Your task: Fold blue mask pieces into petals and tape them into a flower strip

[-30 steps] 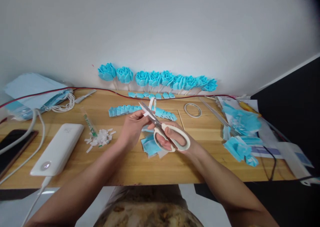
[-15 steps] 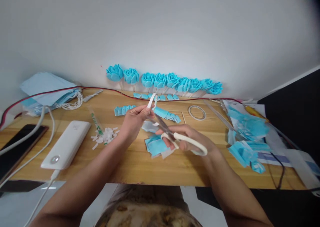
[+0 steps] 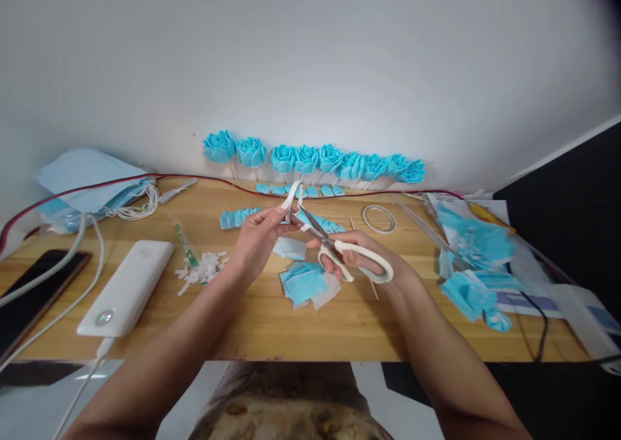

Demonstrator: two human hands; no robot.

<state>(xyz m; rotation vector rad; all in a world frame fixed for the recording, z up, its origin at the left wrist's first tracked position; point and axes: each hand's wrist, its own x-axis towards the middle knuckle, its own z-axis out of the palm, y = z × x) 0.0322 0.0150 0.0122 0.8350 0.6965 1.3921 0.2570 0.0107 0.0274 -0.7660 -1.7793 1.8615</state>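
Note:
My left hand (image 3: 259, 236) pinches a narrow white strip (image 3: 292, 197) that loops up above its fingertips. My right hand (image 3: 361, 259) grips white-handled scissors (image 3: 339, 249), whose blades point up and left at the strip beside my left fingers. Both hands hover over the middle of the wooden table (image 3: 272, 323). Under them lies a small stack of blue squares (image 3: 303, 283). A row of folded blue pieces (image 3: 237, 217) lies just behind my left hand.
Blue paper roses (image 3: 310, 158) line the wall. A white power bank (image 3: 129, 286), cables and a dark phone (image 3: 33, 291) lie at the left with white scraps (image 3: 201, 266). A tape ring (image 3: 379, 219) and heaps of blue material (image 3: 473, 265) lie to the right.
The scissors swung away to the right half a second ago and have come back to the strip. My left hand lifted the strip slightly. The camera view shifted a little.

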